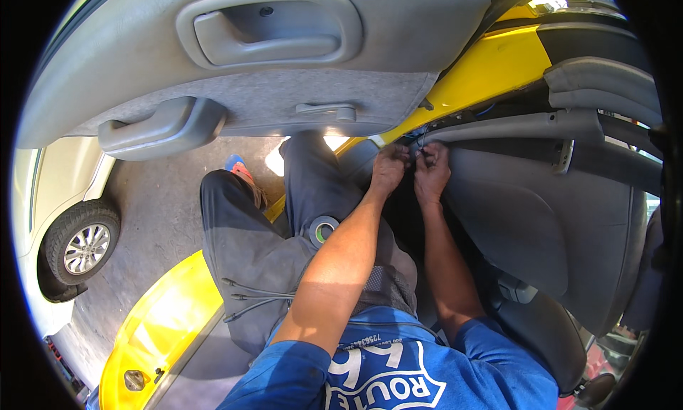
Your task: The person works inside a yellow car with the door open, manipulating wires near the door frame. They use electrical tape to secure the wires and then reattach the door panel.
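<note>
Close together at the sill of a yellow door frame, both my hands are closed at the fingertips around thin dark wire (421, 137). My left hand (390, 169) pinches it from the left side. Beside it, my right hand (432, 172) grips it with bent fingers. The wire's ends and the exact grip points are small and partly hidden by my fingers. A bit of blue wire (486, 111) shows in the gap along the yellow body edge (491, 68). On my lap rests a roll of tape (324, 230), and several black cables (256, 297) lie across my thigh.
Above hangs a grey door trim panel with a pull handle (267, 43) and an armrest (162, 129). To the right is a large grey panel (512, 218). A yellow door (160, 332) stands at lower left; a parked pale vehicle's wheel (84, 245) is beyond.
</note>
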`<action>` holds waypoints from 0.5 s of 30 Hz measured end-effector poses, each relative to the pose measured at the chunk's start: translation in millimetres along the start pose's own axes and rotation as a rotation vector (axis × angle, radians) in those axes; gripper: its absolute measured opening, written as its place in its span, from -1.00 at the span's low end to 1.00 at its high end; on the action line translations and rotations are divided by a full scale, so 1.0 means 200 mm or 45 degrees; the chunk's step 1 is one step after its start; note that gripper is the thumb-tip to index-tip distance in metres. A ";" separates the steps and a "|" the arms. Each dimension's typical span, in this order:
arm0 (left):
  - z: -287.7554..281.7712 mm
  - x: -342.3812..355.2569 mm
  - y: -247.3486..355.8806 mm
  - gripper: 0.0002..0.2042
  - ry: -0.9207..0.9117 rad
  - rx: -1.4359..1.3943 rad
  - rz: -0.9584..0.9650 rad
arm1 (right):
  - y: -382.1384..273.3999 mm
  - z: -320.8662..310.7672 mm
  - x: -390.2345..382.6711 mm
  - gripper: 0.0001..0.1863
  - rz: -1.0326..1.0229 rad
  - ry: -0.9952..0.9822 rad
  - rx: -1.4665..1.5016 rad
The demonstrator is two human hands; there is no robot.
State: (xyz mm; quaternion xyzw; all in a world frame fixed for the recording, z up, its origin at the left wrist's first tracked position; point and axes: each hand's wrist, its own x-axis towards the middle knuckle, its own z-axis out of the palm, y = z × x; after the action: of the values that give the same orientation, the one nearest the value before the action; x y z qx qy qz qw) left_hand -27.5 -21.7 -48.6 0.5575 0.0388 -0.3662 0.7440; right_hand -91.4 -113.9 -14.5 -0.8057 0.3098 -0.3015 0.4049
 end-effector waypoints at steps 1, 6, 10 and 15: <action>0.00 0.00 -0.01 -0.76 -0.002 0.011 0.026 | 0.01 -0.01 0.00 -0.67 -0.083 -0.010 0.021; 0.00 0.00 -0.03 -0.78 -0.101 0.063 0.090 | 0.08 -0.04 0.00 -0.78 0.158 -0.165 0.323; 0.04 0.01 -0.01 -0.79 0.008 0.110 0.275 | 0.10 -0.02 0.04 -0.78 0.080 -0.127 0.365; 0.05 -0.01 -0.02 -0.78 0.072 0.339 0.412 | 0.03 -0.05 0.02 -0.79 0.246 -0.245 0.390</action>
State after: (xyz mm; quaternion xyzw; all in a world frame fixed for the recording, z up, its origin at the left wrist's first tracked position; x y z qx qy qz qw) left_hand -33.8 -30.5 -46.6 0.6599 -0.0790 -0.2280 0.7116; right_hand -97.3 -124.6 -14.3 -0.7264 0.2959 -0.2265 0.5775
